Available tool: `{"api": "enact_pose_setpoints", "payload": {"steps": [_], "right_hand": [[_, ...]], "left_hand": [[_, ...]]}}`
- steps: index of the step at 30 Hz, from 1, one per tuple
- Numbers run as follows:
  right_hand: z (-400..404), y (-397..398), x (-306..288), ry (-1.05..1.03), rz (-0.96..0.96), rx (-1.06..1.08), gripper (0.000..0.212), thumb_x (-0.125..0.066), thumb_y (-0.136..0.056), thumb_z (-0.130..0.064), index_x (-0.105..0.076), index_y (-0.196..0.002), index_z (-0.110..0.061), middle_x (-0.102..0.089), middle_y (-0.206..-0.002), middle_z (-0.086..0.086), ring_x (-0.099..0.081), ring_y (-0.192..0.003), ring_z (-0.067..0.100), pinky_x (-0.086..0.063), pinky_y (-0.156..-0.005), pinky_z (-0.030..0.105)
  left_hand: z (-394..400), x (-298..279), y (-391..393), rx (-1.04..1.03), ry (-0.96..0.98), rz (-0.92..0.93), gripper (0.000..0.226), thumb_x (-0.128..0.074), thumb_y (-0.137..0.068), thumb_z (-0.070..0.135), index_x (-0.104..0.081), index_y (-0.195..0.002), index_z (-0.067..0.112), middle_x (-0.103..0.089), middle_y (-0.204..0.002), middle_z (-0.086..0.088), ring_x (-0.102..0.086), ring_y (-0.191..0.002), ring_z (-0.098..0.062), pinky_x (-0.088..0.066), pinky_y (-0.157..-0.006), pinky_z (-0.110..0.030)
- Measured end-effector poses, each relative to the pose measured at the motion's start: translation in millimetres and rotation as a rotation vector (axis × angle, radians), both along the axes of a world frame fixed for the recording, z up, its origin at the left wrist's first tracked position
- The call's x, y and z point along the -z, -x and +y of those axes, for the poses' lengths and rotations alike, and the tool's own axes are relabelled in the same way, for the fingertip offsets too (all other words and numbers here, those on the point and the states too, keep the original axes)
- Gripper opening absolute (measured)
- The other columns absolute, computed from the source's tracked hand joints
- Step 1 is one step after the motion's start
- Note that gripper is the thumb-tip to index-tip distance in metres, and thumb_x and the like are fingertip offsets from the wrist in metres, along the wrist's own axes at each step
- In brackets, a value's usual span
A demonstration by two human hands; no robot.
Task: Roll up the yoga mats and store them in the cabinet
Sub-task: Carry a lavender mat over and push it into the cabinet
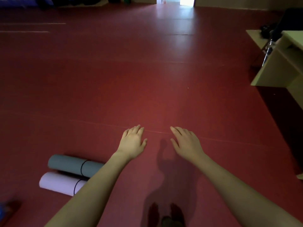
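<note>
Down at about eight o'clock from my hands, two rolled yoga mats are lying side by side on the red floor (147, 79): the grey-green mat (72, 164) farther from me and the pale lilac mat (59, 182) nearer, touching along their length, each cinched by a thin dark band (82, 167). My left forearm is crossing over their right ends, so I cannot see how those ends are finished. My left hand (132, 141) is hovering palm down with fingers straight and loosely together, holding nothing; at three o'clock from it my right hand (186, 141) is doing the same, fingers relaxed and slightly spread, also empty. I am judging these rolls to be light, soft and springy, grippy rather than slick, and liable to loosen if grabbed by an outer edge, so I am planning to wrap my fingers round the middle of a roll, near its band. At two o'clock, well apart, a pale cabinet (278, 68) is standing at the frame's edge.
</note>
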State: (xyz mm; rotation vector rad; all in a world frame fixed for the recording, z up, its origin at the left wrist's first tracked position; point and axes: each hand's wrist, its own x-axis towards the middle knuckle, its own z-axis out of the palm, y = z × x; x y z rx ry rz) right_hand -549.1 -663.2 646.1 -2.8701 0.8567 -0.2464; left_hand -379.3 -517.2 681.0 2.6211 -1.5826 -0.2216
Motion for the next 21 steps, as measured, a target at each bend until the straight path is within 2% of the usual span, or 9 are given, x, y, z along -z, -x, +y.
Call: {"api": "enact_pose_setpoints", "payload": {"steps": [2,4,7,13,21], "right_hand": [[2,-32,0,0.008,0.019,0.003,0.048,-0.047,-0.084,-0.034,-0.062,-0.123,-0.01,-0.066,-0.114,0.006,-0.065,-0.095,0.028,-0.053,-0.074,0.039],[6,-65,3,0.0,0.021,0.009,0.047,-0.05,-0.083,-0.033,-0.062,-0.122,-0.009,-0.066,-0.115,0.008,-0.065,-0.097,0.029,-0.052,-0.075,0.04],[21,-116,9,0.0,0.014,0.033,0.045,-0.056,-0.088,-0.028,-0.057,-0.129,-0.008,-0.062,-0.122,0.01,-0.061,-0.106,0.031,-0.048,-0.084,0.041],[75,-208,15,-0.05,0.057,0.121,0.049,-0.049,-0.095,-0.031,-0.045,-0.139,-0.01,-0.053,-0.135,0.008,-0.051,-0.121,0.03,-0.039,-0.096,0.041],[167,-278,26,-0.1,0.106,0.134,0.048,-0.047,-0.096,-0.032,-0.045,-0.141,-0.014,-0.051,-0.138,0.004,-0.049,-0.122,0.027,-0.037,-0.095,0.038]], "left_hand": [[1,2,-36,-0.006,-0.004,-0.003,0.057,-0.038,-0.1,0.038,-0.025,-0.149,0.014,-0.022,-0.157,-0.005,-0.019,-0.144,-0.019,-0.009,-0.115,-0.031],[1,3,-71,0.001,0.007,0.004,0.056,-0.039,-0.1,0.038,-0.027,-0.149,0.014,-0.023,-0.157,-0.005,-0.02,-0.144,-0.02,-0.01,-0.115,-0.031],[5,5,-124,0.06,0.02,0.002,0.056,-0.04,-0.099,0.037,-0.028,-0.148,0.013,-0.023,-0.156,-0.006,-0.021,-0.143,-0.021,-0.01,-0.115,-0.032],[35,16,-220,0.153,0.026,0.011,0.055,-0.042,-0.098,0.036,-0.032,-0.147,0.014,-0.028,-0.155,-0.007,-0.024,-0.142,-0.021,-0.015,-0.114,-0.033],[116,33,-294,0.195,-0.018,0.034,0.054,-0.042,-0.098,0.035,-0.032,-0.146,0.013,-0.029,-0.154,-0.007,-0.027,-0.141,-0.021,-0.016,-0.111,-0.03]]}}
